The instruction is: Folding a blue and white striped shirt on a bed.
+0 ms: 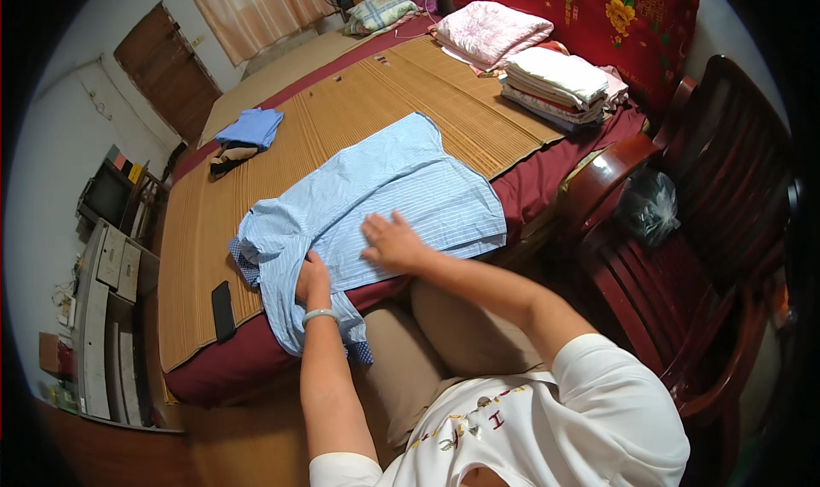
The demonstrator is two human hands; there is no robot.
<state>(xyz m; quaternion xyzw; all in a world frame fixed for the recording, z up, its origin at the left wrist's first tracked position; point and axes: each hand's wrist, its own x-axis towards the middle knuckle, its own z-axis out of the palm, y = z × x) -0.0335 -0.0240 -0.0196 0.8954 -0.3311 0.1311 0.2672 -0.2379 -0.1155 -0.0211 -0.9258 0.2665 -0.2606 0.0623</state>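
Observation:
A light blue striped shirt (376, 167) lies spread across the near edge of the bed, its collar end bunched at the left and a sleeve hanging over the side. Darker blue checked cloth shows at its edges. My right hand (395, 243) rests on the middle of the shirt, fingers stretched and apart, holding nothing. Beside the bunched part, my left hand (313, 279) touches the fabric near the bed's edge. Its fingers are mostly hidden, so its grip cannot be made out. A pale bangle (321, 316) circles my left wrist.
A black phone (223, 312) lies on the woven mat (201, 269) at the left. Folded clothes (248, 132) sit farther back. A stack of folded linens (555, 81) and a pink quilt (493, 34) are at the back right. A wooden chair (649, 290) holding a plastic bag (647, 207) stands right.

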